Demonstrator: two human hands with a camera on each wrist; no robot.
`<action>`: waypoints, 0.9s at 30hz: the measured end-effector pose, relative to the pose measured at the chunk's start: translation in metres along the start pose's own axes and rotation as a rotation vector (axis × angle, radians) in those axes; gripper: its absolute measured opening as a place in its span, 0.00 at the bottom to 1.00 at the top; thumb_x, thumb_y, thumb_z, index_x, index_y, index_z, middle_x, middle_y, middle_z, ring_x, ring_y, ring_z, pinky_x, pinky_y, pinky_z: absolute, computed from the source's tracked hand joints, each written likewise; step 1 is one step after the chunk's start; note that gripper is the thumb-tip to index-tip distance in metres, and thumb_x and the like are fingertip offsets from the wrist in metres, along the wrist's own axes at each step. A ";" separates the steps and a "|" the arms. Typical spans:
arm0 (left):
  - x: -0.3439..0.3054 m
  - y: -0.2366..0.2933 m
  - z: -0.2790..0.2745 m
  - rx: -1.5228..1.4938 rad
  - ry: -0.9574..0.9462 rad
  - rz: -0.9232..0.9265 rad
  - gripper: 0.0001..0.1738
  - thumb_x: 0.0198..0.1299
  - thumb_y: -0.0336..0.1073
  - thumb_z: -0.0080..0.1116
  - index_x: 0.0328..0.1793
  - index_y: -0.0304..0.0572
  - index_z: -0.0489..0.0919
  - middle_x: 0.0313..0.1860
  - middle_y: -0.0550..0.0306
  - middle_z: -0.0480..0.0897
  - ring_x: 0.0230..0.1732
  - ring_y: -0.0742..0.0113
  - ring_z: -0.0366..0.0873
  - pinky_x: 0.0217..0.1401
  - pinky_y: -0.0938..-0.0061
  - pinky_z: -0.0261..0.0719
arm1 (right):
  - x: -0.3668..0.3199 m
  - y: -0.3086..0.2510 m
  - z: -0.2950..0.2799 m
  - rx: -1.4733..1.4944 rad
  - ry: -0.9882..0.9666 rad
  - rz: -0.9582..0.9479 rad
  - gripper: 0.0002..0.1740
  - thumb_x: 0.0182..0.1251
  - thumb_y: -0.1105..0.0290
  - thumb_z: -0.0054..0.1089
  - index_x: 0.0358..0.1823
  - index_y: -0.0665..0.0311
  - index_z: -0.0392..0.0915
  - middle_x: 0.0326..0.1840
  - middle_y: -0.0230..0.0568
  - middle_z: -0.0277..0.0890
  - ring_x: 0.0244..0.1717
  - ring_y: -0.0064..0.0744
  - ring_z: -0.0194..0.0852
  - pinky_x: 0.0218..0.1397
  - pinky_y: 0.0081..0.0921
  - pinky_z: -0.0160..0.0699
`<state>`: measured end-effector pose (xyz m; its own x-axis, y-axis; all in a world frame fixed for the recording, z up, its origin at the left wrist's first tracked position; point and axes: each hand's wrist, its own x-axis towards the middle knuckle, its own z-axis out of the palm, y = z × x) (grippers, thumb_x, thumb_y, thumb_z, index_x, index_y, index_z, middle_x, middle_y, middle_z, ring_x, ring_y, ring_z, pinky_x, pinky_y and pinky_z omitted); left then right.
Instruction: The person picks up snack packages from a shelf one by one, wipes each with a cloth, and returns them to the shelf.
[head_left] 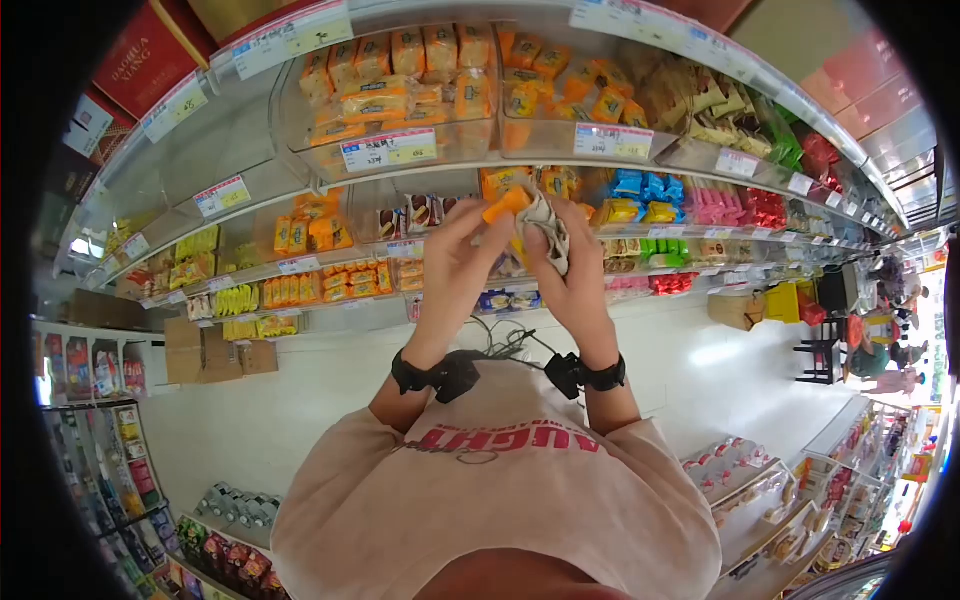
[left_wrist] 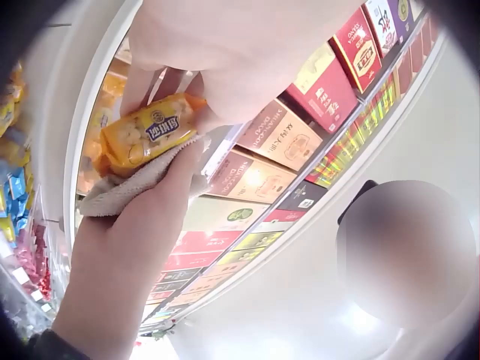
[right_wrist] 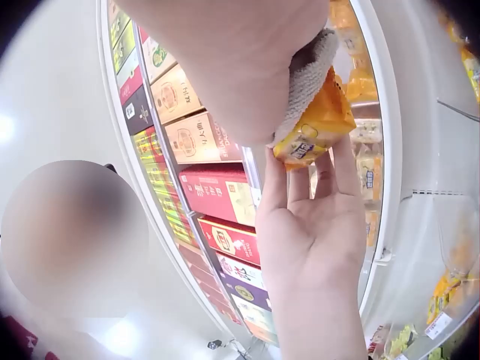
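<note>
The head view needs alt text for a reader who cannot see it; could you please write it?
A person's left hand holds a small orange packet while the right hand holds a grey cloth against it, in front of shop shelves stocked with wrapped snacks.

Free room, nearest: open gap between the forearms, on the body side of the fingers of the left hand (head_left: 462,245) and right hand (head_left: 575,262), crossed by dark cables (head_left: 512,345).
Free room, wider: air above the floor (head_left: 655,345), bodyward and right of the fingers.
Obstacle, bodyward: torso (head_left: 495,480).
Obstacles, beyond the fingers: clear bin wall (head_left: 465,143), shelf edge (head_left: 520,163); farther, upper rail (head_left: 690,42).
Obstacle, bodyward and left: cardboard box (head_left: 205,352).
Clearance from fingers to shelf edge: cannot be told.
</note>
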<state>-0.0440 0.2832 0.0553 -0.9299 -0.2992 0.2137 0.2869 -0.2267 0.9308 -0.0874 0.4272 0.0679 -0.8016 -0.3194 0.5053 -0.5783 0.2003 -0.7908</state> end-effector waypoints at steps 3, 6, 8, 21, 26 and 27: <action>0.000 -0.005 0.009 -0.011 0.032 -0.069 0.15 0.72 0.34 0.62 0.57 0.28 0.84 0.48 0.61 0.79 0.45 0.79 0.77 0.41 0.82 0.76 | -0.012 0.012 -0.021 0.008 -0.058 0.071 0.21 0.69 0.71 0.65 0.60 0.73 0.75 0.48 0.53 0.81 0.44 0.47 0.82 0.48 0.33 0.79; 0.000 -0.005 0.027 -0.101 0.014 -0.064 0.15 0.73 0.36 0.60 0.55 0.28 0.84 0.47 0.62 0.80 0.47 0.78 0.79 0.44 0.82 0.79 | -0.025 0.024 -0.037 0.315 -0.076 0.304 0.20 0.68 0.68 0.68 0.55 0.74 0.78 0.43 0.44 0.84 0.40 0.28 0.80 0.44 0.27 0.78; -0.003 -0.010 0.040 -0.157 0.037 -0.078 0.16 0.73 0.35 0.60 0.55 0.27 0.84 0.48 0.60 0.81 0.49 0.75 0.81 0.46 0.80 0.82 | -0.030 0.030 -0.047 0.432 -0.059 0.370 0.20 0.67 0.66 0.70 0.52 0.75 0.80 0.39 0.39 0.84 0.39 0.20 0.76 0.42 0.24 0.77; -0.012 -0.051 0.094 -0.313 0.167 -0.142 0.15 0.74 0.39 0.56 0.57 0.36 0.81 0.56 0.54 0.84 0.57 0.64 0.82 0.58 0.63 0.84 | -0.057 0.075 -0.099 0.507 -0.027 0.353 0.14 0.67 0.66 0.70 0.41 0.72 0.80 0.28 0.37 0.80 0.29 0.16 0.68 0.32 0.22 0.71; -0.018 -0.055 0.100 -0.235 0.148 -0.188 0.17 0.74 0.38 0.58 0.60 0.33 0.81 0.55 0.55 0.84 0.56 0.68 0.83 0.57 0.67 0.84 | -0.075 0.091 -0.109 0.567 0.021 0.178 0.11 0.67 0.69 0.68 0.41 0.71 0.80 0.27 0.32 0.77 0.28 0.14 0.65 0.30 0.19 0.67; -0.021 -0.053 0.095 -0.128 0.094 -0.197 0.17 0.73 0.38 0.59 0.60 0.33 0.80 0.55 0.55 0.84 0.55 0.69 0.82 0.57 0.69 0.83 | -0.076 0.095 -0.111 0.580 0.033 0.185 0.10 0.68 0.69 0.67 0.41 0.70 0.80 0.28 0.30 0.76 0.29 0.13 0.65 0.31 0.18 0.66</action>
<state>-0.0617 0.3893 0.0294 -0.9470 -0.3213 -0.0021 0.1349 -0.4033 0.9051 -0.0981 0.5731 -0.0075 -0.8908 -0.2964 0.3445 -0.2595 -0.2905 -0.9210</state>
